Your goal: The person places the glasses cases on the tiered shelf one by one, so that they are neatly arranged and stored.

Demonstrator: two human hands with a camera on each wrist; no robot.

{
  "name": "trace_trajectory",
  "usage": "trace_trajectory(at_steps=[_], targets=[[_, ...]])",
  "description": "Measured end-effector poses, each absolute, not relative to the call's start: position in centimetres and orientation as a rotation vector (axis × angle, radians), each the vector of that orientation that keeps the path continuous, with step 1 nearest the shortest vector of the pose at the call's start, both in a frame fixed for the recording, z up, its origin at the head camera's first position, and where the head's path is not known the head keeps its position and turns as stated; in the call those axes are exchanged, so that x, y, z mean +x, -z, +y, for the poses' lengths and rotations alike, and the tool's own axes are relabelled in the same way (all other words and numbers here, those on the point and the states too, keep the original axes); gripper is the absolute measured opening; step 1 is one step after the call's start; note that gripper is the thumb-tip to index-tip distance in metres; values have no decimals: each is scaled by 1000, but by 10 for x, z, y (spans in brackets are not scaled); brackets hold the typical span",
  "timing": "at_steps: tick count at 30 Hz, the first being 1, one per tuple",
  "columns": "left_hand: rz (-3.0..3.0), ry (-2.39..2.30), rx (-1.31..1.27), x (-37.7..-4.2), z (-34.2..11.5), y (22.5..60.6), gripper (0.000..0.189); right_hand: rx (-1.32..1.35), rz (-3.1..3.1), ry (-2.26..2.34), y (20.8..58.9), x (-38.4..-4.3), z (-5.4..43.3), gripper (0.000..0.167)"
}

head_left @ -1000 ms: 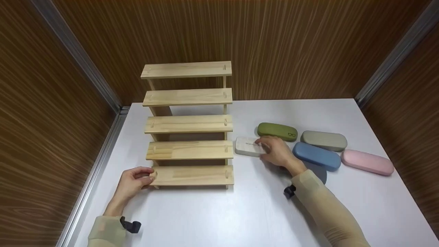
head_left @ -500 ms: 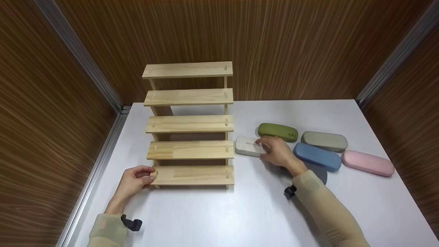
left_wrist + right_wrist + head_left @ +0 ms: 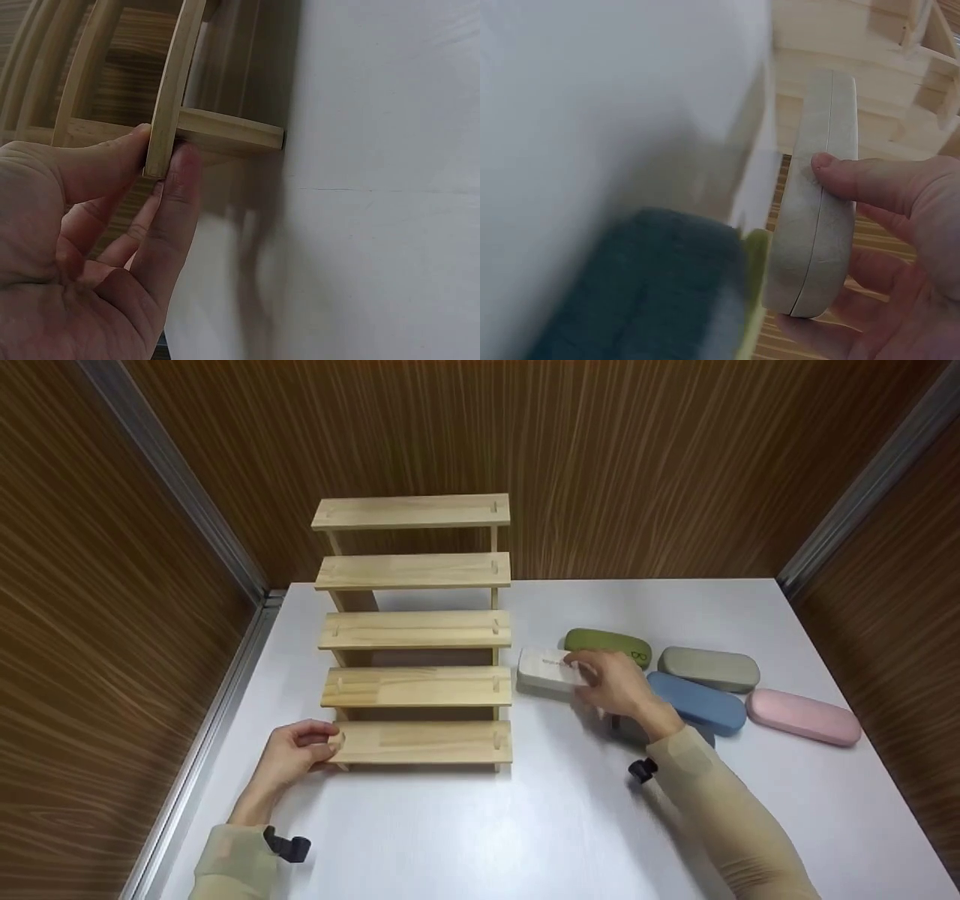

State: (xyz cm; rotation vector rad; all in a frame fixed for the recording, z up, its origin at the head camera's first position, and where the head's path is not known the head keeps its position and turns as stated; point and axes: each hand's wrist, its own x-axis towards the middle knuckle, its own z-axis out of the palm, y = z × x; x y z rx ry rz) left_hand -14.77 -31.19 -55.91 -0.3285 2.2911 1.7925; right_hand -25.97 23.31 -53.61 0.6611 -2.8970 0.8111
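Note:
My left hand (image 3: pixel 286 757) pinches the left end of the lowest board of a wooden stepped rack (image 3: pixel 427 741) between thumb and fingers. In the left wrist view the board's end (image 3: pixel 159 146) sits between the thumb and forefinger. Just right of the rack, my right hand (image 3: pixel 616 684) grips a whitish glasses case (image 3: pixel 544 669) with small lettering on its lid. The right wrist view has the thumb against the seamed side of that whitish case (image 3: pixel 814 225), which is held off the table.
A green glasses case (image 3: pixel 600 640) lies behind the right hand. Nearby are a grey-green case (image 3: pixel 709 667), a blue case (image 3: pixel 697 701) and a pink case (image 3: pixel 804 716). A dark case (image 3: pixel 628 727) is partly hidden under the right forearm. Wood-grain walls surround the white table (image 3: pixel 420 832).
My right hand has lifted the whitish case slightly off the table, moving a little up and right in the head view. The left hand keeps its pinch on the board.

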Motion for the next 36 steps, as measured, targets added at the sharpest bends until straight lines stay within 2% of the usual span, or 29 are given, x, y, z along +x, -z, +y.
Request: trace_trajectory(at_steps=[18,36], targets=[[2292,-1777,-324,-149,-314,556,36,796,-2805,-722,482,-254,243,44],[2318,-1754,-338,-150,-314,561,39,846,-2752,-593,419,-246,253,46]])
